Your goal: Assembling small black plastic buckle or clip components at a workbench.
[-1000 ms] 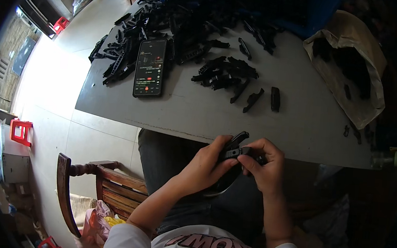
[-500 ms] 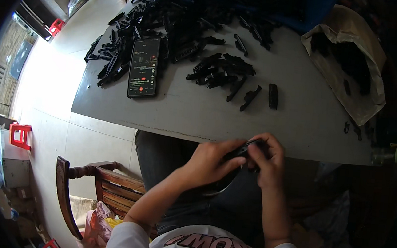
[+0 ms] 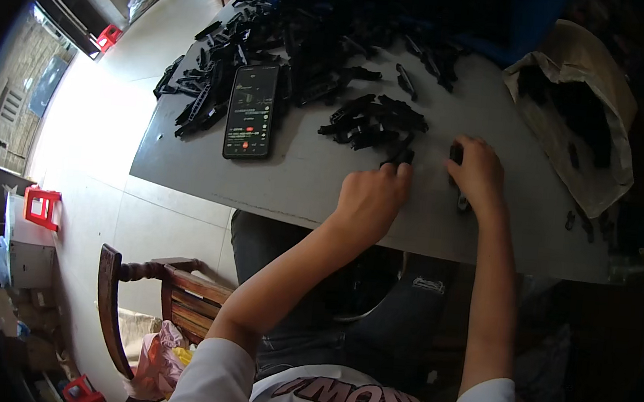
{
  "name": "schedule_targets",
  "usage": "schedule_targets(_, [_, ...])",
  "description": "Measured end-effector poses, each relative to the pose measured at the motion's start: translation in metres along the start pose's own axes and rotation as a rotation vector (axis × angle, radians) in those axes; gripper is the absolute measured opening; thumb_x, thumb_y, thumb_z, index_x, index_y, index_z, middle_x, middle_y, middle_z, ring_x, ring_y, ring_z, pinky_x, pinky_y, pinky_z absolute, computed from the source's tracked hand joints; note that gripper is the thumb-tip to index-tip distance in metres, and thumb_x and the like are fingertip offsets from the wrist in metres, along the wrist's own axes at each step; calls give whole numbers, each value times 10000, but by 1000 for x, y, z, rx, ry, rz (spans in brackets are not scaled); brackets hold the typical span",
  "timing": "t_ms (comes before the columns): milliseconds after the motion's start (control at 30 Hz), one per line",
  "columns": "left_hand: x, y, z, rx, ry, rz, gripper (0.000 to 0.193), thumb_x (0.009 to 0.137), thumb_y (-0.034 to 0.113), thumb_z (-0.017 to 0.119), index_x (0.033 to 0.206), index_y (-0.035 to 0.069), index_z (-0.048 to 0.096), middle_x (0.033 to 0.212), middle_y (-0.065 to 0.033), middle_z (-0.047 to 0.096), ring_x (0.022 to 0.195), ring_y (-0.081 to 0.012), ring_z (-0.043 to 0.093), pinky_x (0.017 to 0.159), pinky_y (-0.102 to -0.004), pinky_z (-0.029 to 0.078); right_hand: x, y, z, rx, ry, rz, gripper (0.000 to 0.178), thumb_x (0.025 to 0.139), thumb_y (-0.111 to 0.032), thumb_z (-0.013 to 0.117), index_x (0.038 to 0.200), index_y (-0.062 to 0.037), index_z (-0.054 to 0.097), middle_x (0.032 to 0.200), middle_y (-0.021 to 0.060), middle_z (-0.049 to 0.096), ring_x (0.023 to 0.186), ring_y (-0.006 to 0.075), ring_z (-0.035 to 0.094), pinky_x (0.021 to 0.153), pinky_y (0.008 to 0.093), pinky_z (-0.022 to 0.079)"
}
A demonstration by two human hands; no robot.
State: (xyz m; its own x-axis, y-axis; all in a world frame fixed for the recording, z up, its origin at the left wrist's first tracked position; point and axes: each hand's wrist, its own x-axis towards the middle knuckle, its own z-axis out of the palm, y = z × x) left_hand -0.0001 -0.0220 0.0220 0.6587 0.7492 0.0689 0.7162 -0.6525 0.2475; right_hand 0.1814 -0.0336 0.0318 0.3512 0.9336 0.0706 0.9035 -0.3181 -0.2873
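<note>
Over the grey table [image 3: 292, 191], my left hand [image 3: 372, 199] has its fingers closed on a slim black plastic part [image 3: 399, 156], just in front of a small heap of similar black parts [image 3: 375, 121]. To its right, my right hand [image 3: 479, 173] curls its thumb and fingers around a short black plastic part [image 3: 456, 153] at the tabletop. Another dark piece [image 3: 463, 204] shows below that hand, near the wrist; whether it is held or lies on the table I cannot tell.
A phone [image 3: 251, 110] with its screen lit lies left of the small heap. Behind it spreads a large pile of black parts [image 3: 214, 77], reaching a blue bin [image 3: 532, 28]. An open tan bag [image 3: 610, 142] with dark pieces stands at right. A wooden chair [image 3: 191, 297] is at lower left.
Both hands have parted from the piece they worked together at the table's front edge and reached forward onto the tabletop. Each has come to a black part there. The view has shifted slightly.
</note>
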Motion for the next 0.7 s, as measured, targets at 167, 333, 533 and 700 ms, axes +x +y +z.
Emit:
schedule_targets(167, [-38, -28, 1, -430, 174, -37, 210, 834, 104, 525, 1020, 46, 445, 801, -159, 587, 750, -304, 606, 608, -348, 454, -22, 0, -3, 689, -109, -250, 291, 741, -92, 694, 994, -7, 577, 873, 47, 588, 841, 140, 569, 734, 282, 458])
schedule_targets(333, [-61, -4, -8, -1127, 56, -239, 312, 897, 176, 511, 1149, 10, 434, 793, -168, 583, 763, -282, 604, 668, -335, 448, -86, -29, 7, 1333, -134, -11, 200, 758, -111, 711, 877, -36, 569, 801, -20, 551, 725, 59, 513, 652, 196, 405])
schedule_targets(533, [-72, 5, -2, -1131, 57, -118, 379, 869, 179, 565, 1169, -21, 448, 830, -145, 602, 746, -239, 599, 692, -290, 455, -109, -51, 5, 1154, 59, -73, 258, 753, -174, 746, 825, -9, 561, 709, -5, 547, 658, 52, 494, 597, 199, 406])
schedule_targets(700, [-82, 0, -7, -1261, 6, -83, 370, 866, 219, 584, 1129, -17, 475, 763, -166, 611, 677, -248, 617, 613, -313, 462, -120, -57, -4, 1225, 34, -71, 293, 732, -158, 750, 893, -29, 542, 769, -32, 527, 707, 41, 502, 597, 173, 392])
